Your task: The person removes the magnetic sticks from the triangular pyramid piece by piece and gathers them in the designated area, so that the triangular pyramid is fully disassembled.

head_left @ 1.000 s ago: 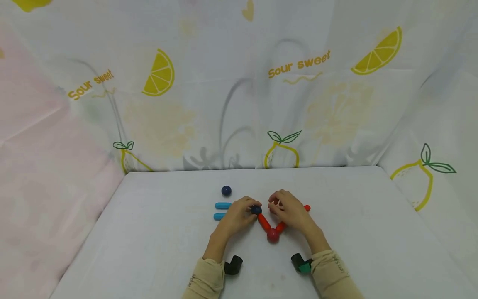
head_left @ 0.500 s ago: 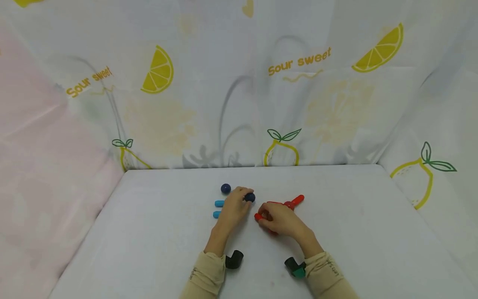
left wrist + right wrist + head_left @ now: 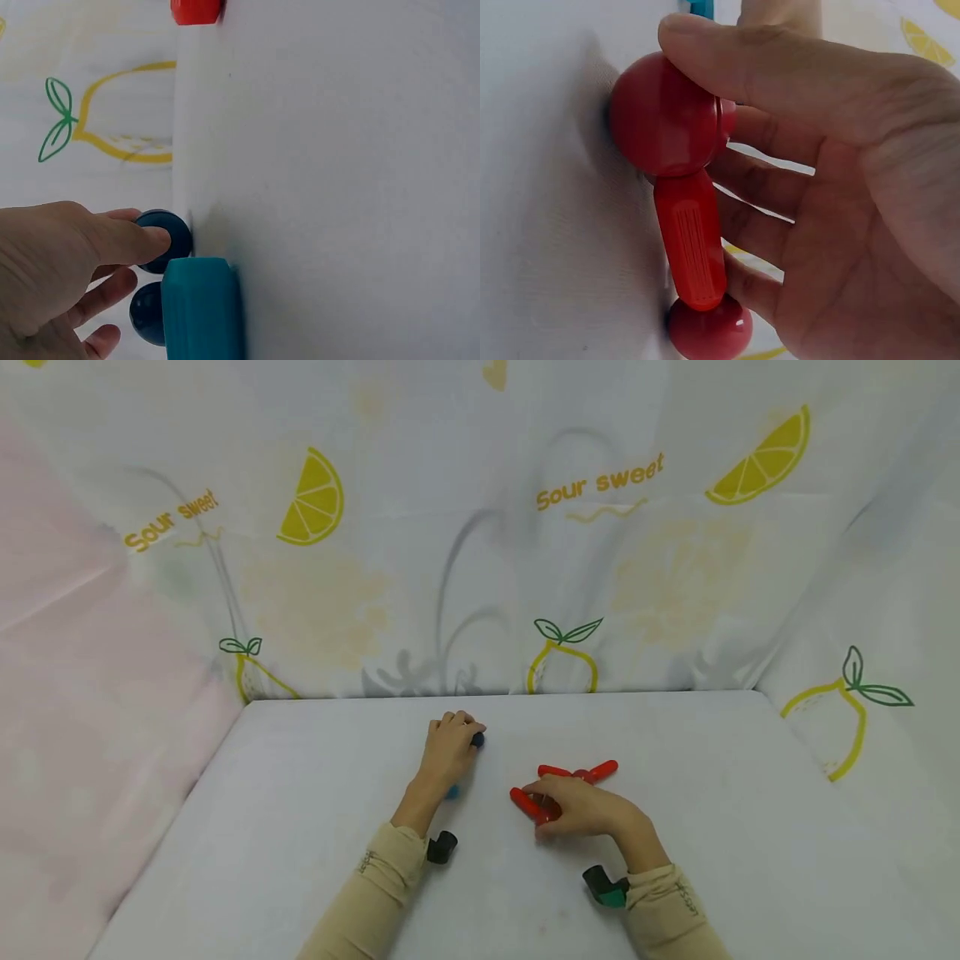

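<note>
In the head view my left hand (image 3: pixel 447 752) is at the far middle of the table, pinching a dark blue ball (image 3: pixel 178 241) between thumb and fingers. Close beside it in the left wrist view sits a second dark blue ball (image 3: pixel 148 315), partly behind a light blue rod (image 3: pixel 199 315). My right hand (image 3: pixel 583 806) grips the near red ball (image 3: pixel 660 120) of a joined red ball-and-rod piece, thumb on top and fingers behind. From that ball a red rod (image 3: pixel 527 806) points left, and another rod (image 3: pixel 690 240) leads to a farther red ball (image 3: pixel 711 330).
Two more red rods, one on the left (image 3: pixel 553 770) and one on the right (image 3: pixel 603 771), spread from the farther red ball. Black wrist camera mounts (image 3: pixel 442 847) stick out by both sleeves. A lemon-print cloth (image 3: pixel 420 527) stands behind the white table (image 3: pixel 712 827).
The left hand has carried the dark blue ball off the red rod's end, left and farther back. My right hand has come down onto the near red ball, which has shifted slightly away from me.
</note>
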A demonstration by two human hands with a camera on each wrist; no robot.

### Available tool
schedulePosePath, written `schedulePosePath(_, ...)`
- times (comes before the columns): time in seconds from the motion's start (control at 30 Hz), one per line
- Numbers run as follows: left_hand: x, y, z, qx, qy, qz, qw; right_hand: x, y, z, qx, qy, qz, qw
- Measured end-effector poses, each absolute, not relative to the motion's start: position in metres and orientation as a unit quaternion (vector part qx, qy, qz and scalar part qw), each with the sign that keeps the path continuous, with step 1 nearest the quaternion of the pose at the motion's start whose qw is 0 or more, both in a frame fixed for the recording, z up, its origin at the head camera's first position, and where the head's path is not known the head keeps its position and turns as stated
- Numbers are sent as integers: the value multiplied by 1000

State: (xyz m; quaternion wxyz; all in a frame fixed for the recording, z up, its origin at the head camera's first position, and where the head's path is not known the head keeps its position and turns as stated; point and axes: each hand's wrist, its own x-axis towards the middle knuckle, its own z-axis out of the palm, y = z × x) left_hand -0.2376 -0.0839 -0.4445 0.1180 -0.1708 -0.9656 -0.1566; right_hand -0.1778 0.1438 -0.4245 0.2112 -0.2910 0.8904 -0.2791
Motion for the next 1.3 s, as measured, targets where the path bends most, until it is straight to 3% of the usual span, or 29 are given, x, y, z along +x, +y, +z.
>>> schedulePosePath(0.2, -224, -81, -452, -199, -945, -198, 164, -178, 141, -427, -296, 895, -274, 188)
schedulePosePath(0.27, -216, -76, -452, -262, -929, -227, 127, -180, 141, -429, -300, 896, -281, 171)
schedulePosePath(0.4, -200, -64, -453, -345, -906, -244, -7, -182, 142, -433, -290, 896, -300, 149)
schedulePosePath(0.5, -192, -61, -456, -328, -918, -220, -27, -182, 141, -437, -283, 897, -310, 138)
schedulePosePath(0.67, -187, -67, -458, -295, -926, -236, -8, -183, 139, -444, -277, 902, -318, 94)
schedulePosePath(0.83, -187, -78, -450, -320, -905, -276, -48, -185, 139, -446, -262, 914, -307, 51)
schedulePosePath(1.2, -189, -140, -429, -278, -903, -323, -63, -189, 148, -439, -224, 933, -283, -1)
schedulePosePath(1.3, -190, -152, -432, -252, -901, -342, -84, -191, 152, -438, -219, 936, -274, 11)
